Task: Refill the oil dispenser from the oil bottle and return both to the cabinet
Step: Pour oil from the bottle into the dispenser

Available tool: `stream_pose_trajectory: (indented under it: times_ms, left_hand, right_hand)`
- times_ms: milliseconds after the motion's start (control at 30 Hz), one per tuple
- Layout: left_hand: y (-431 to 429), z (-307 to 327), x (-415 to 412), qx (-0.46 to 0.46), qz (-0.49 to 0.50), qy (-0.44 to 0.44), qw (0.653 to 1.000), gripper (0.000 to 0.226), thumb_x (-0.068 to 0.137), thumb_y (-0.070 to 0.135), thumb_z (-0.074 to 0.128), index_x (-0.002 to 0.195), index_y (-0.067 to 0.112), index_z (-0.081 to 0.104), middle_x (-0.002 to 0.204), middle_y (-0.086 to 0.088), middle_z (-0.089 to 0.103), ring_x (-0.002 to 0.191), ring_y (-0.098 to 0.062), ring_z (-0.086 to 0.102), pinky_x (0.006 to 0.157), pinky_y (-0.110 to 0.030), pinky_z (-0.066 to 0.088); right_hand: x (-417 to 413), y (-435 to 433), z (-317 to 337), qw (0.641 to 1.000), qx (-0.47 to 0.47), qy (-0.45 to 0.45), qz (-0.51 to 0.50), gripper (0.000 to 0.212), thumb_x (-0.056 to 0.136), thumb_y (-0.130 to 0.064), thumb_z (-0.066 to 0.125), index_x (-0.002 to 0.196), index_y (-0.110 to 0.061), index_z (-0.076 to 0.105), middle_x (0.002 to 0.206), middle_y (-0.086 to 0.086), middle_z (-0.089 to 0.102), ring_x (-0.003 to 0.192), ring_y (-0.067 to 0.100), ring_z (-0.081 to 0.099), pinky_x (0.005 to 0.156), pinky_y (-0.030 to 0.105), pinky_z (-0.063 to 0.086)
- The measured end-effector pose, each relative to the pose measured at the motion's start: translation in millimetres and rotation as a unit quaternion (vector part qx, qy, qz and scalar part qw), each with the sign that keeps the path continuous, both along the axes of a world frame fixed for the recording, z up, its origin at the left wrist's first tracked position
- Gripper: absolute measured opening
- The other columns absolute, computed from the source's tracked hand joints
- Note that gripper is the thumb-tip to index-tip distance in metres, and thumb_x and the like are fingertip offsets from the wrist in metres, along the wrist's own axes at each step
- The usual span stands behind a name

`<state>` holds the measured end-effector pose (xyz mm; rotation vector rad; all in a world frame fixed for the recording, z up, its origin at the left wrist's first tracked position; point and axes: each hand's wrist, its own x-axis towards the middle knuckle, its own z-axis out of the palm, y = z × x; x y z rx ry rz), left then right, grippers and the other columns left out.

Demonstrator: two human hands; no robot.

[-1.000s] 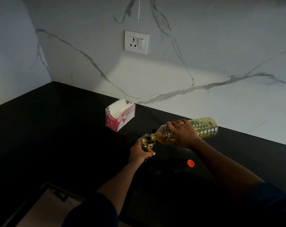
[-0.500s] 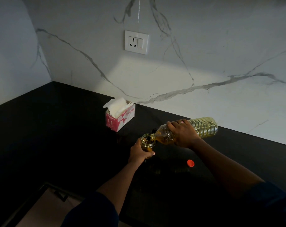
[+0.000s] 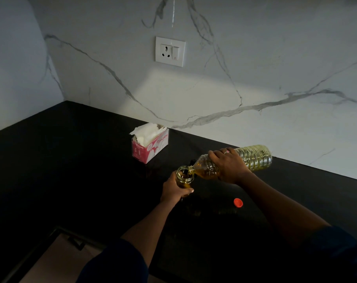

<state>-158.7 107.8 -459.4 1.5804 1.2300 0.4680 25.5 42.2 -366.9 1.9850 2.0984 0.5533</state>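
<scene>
**Oil being poured**

The ribbed clear plastic oil bottle is gripped round its shoulder by the right hand, its neck at the glass rim of the oil dispenser, clasped by the left hand over the glossy black countertop; a round red cap lies nearby

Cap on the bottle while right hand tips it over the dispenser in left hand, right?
No. The cap is off, lying on the counter; the head view shows it. The right hand does tip the bottle over the dispenser the left hand holds.
</scene>
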Motion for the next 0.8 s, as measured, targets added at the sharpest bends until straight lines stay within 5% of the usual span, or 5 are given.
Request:
stream_pose_trajectory:
  times_ms: [800]
  left_hand:
    - [0.3,0.6,0.7,-0.005,0.002,0.005,1.000,0.084,0.065,0.018,0.083,0.136,0.020,0.039,0.137,-0.004,0.048,0.132,-0.022,0.040,0.107,-0.039,0.038]
  right_hand:
    - [-1.4,-0.2,2.0,1.000,-0.018,-0.006,-0.005,0.086,0.052,-0.044,0.083,0.123,-0.007,0.052,0.108,0.015,0.065,0.096,0.033,0.063,0.088,0.046,0.047]
